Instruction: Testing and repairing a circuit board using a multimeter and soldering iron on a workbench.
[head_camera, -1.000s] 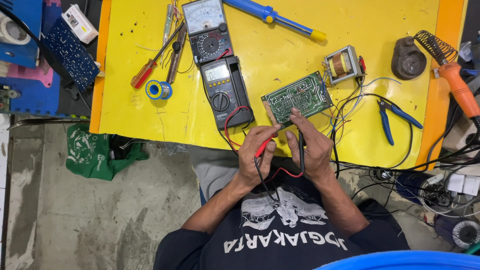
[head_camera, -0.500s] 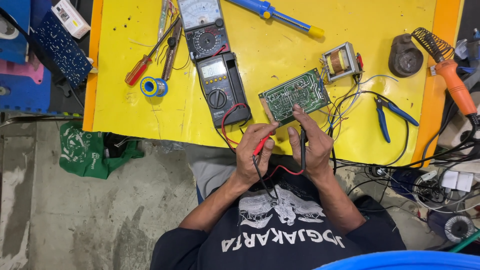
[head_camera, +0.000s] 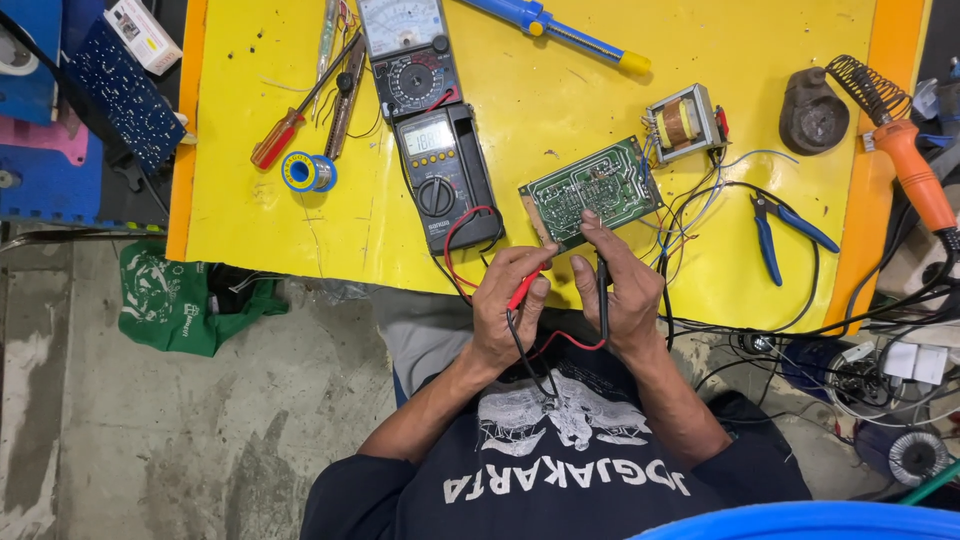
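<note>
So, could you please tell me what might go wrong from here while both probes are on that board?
The red probe and black probe sit close together at the circuit board edge; a slip could bridge solder points. Loose wires between board and transformer lie beside the right hand and could snag. The left hand could drag the meter leads.

Dressed in a dark, near-black short-sleeved tee, sleeves ending above the elbows. Printed across the chest with a pale grey-white graphic of winged or feathered shapes, plus a line of bold white block lettering beneath. Bare forearms; left hand (head_camera: 507, 305) and right hand (head_camera: 622, 290) without gloves, rings or watch. Light grey trousers at the lap.
</note>
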